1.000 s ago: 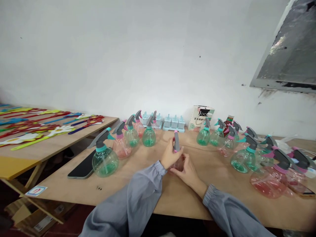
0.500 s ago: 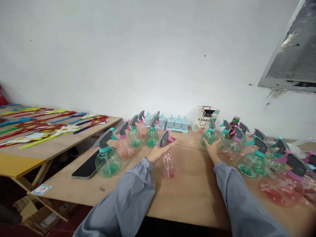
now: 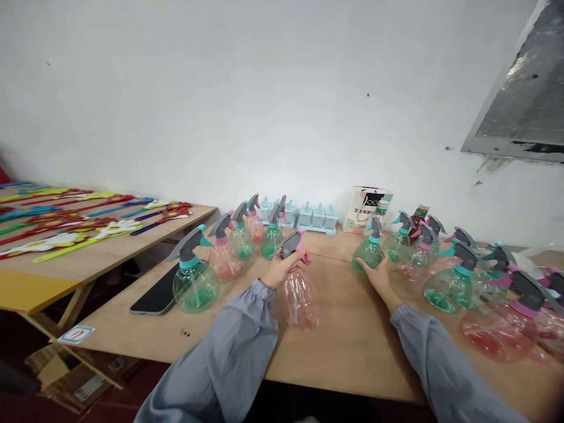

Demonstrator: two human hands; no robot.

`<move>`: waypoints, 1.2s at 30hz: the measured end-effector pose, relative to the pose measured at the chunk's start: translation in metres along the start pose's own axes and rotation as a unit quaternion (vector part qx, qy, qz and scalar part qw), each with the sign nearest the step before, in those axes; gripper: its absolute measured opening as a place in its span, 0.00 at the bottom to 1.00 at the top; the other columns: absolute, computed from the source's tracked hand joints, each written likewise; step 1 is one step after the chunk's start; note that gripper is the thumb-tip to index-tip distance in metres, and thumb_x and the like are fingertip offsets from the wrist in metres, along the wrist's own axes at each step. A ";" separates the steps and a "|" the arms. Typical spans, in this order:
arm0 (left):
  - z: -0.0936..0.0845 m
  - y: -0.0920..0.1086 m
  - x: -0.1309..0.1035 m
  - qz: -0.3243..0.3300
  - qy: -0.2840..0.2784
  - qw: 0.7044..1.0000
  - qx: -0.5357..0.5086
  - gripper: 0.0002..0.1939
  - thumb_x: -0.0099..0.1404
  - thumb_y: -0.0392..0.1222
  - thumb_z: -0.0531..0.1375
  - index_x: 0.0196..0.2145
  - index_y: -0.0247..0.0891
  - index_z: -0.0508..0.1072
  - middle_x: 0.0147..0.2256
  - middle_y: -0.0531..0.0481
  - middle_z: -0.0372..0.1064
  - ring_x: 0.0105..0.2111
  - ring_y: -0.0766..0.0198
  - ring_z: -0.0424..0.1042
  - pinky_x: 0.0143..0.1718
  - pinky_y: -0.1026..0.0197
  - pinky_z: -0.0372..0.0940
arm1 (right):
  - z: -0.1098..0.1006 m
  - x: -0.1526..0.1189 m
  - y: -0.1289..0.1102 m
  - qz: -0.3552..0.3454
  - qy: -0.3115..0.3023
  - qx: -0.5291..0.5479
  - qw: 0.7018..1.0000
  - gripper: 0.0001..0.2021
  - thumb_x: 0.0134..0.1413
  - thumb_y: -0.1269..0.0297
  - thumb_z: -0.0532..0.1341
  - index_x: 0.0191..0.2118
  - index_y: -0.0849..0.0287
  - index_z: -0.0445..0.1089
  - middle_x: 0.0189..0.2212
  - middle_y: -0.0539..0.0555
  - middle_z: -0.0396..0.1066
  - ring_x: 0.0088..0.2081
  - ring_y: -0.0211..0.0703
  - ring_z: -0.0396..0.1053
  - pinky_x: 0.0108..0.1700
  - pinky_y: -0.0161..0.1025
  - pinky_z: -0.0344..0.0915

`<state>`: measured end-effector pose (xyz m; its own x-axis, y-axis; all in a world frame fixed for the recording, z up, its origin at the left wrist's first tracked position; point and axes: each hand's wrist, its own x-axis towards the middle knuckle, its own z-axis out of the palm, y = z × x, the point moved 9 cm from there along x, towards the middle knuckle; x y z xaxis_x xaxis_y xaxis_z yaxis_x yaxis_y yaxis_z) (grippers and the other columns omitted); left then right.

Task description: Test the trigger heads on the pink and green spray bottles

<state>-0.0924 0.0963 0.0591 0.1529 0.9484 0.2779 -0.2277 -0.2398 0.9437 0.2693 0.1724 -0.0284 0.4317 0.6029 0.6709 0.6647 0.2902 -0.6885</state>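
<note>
My left hand (image 3: 282,267) is closed round the neck of a pink spray bottle (image 3: 301,299) with a grey and pink nozzle, standing at the middle of the table. My right hand (image 3: 375,271), thumb and fingers apart, is at the near side of a green spray bottle (image 3: 368,252); whether it grips the bottle is hard to tell, as the fingers lie partly behind it. Left of my left hand stand a large green bottle (image 3: 195,288), a pink one (image 3: 224,261) and several smaller ones. More green and pink bottles (image 3: 449,285) crowd the right side.
A black phone (image 3: 155,294) lies at the left of the wooden table (image 3: 343,358). Light blue moulds (image 3: 316,217) and a printed paper box (image 3: 366,208) stand by the wall. Another table (image 3: 44,285) at the left bears colourful hand-shaped sticks.
My left hand has closed round the pink bottle's neck, and the bottle has shifted slightly nearer. The green bottle at my right hand has moved a little left.
</note>
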 end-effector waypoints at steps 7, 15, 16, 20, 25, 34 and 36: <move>-0.005 -0.004 0.003 0.011 0.017 1.000 -0.010 0.22 0.47 0.59 0.69 0.30 0.37 0.74 0.31 0.46 0.77 0.35 0.58 0.76 0.28 0.64 0.66 | -0.015 -0.067 -0.039 0.022 -0.105 0.027 0.994 0.48 0.36 0.32 0.67 0.59 0.59 0.59 0.54 0.63 0.63 0.59 0.62 0.61 0.62 0.57 0.59; -0.005 -0.006 0.003 -0.009 0.012 0.999 -0.045 0.21 0.45 0.55 0.71 0.31 0.36 0.76 0.35 0.45 0.77 0.41 0.56 0.76 0.28 0.66 0.63 | -0.014 -0.074 -0.046 0.032 -0.129 0.037 0.990 0.45 0.37 0.34 0.68 0.57 0.56 0.59 0.55 0.62 0.64 0.60 0.62 0.61 0.62 0.59 0.59; -0.009 -0.006 0.003 -0.010 0.033 0.998 -0.049 0.21 0.44 0.54 0.71 0.29 0.36 0.75 0.33 0.46 0.77 0.38 0.58 0.76 0.28 0.66 0.64 | -0.013 -0.073 -0.046 0.030 -0.128 0.035 0.991 0.45 0.37 0.34 0.68 0.57 0.56 0.59 0.54 0.63 0.64 0.60 0.62 0.62 0.62 0.59 0.59; -0.012 -0.006 0.002 -0.008 0.050 0.998 -0.040 0.19 0.44 0.53 0.71 0.27 0.37 0.73 0.28 0.49 0.74 0.32 0.62 0.73 0.28 0.65 0.64 | -0.013 -0.073 -0.045 0.031 -0.129 0.034 0.991 0.46 0.36 0.33 0.68 0.57 0.56 0.59 0.54 0.63 0.64 0.59 0.63 0.62 0.62 0.60 0.59; -0.003 0.000 -0.002 0.019 0.009 1.000 -0.010 0.18 0.49 0.54 0.68 0.30 0.38 0.75 0.31 0.47 0.75 0.34 0.60 0.74 0.29 0.64 0.66 | -0.013 -0.073 -0.045 0.033 -0.135 0.032 0.990 0.45 0.36 0.33 0.68 0.55 0.57 0.59 0.53 0.63 0.64 0.59 0.64 0.61 0.63 0.62 0.58; -0.042 0.040 -0.004 0.179 0.117 0.944 0.252 0.10 0.54 0.48 0.64 0.29 0.38 0.75 0.19 0.57 0.63 0.23 0.67 0.65 0.28 0.65 0.62 | -0.013 -0.073 -0.044 0.028 -0.131 0.029 0.991 0.44 0.37 0.34 0.68 0.56 0.56 0.59 0.53 0.62 0.65 0.59 0.64 0.62 0.62 0.63 0.58; -0.063 0.040 -0.004 0.178 0.159 0.925 0.295 0.10 0.55 0.47 0.64 0.29 0.38 0.74 0.18 0.59 0.60 0.21 0.69 0.61 0.25 0.66 0.58 | -0.013 -0.073 -0.043 0.034 -0.138 0.025 0.990 0.44 0.37 0.34 0.68 0.56 0.56 0.58 0.53 0.63 0.64 0.59 0.64 0.61 0.62 0.63 0.58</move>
<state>-0.1630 0.0959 0.0842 -0.1426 0.7779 0.6120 0.3698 -0.5317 0.7619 0.2169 0.1063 -0.0442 0.2863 0.8003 0.5268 0.6065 0.2742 -0.7463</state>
